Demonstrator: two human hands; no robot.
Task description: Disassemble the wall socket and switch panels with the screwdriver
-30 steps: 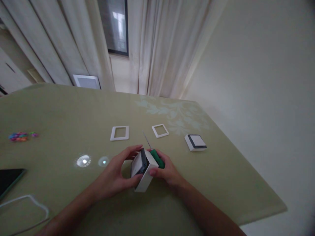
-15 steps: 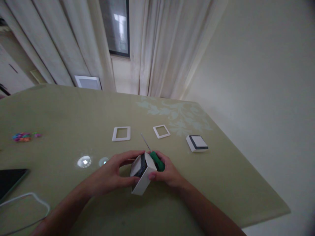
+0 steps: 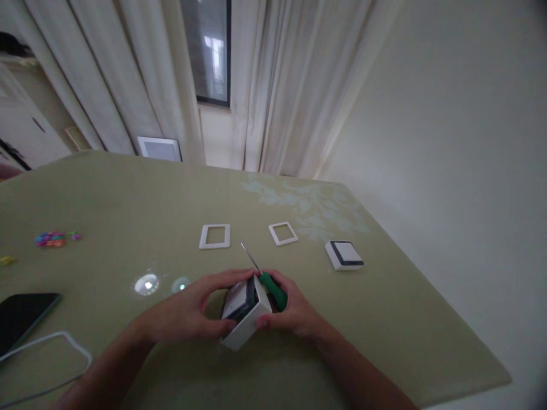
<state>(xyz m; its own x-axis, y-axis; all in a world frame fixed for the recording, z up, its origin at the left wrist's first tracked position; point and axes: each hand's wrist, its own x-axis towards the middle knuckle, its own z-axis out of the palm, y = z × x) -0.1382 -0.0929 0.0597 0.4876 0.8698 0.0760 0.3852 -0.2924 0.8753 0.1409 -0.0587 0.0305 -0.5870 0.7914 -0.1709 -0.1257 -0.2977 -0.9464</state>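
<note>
Near the table's front, both my hands hold a wall switch with a white rocker and dark edges, tilted in its white box. My left hand is closed around it from the left, thumb low and fingers over the top. My right hand grips the box's right side with the thumb on its front. A screwdriver with a green handle is also tucked in the right hand, its thin shaft pointing up and left. The right fingertips behind the box are partly hidden.
Two white square frames lie beyond my hands. A second switch in a box lies to the right. At left are small colourful pieces, a dark phone or tablet and a white cable. A wall runs along the right.
The view has shifted slightly, so everything sits a little lower and further right. The switch box has turned a little in my hands, its rocker side showing more. Both grips stay the same.
</note>
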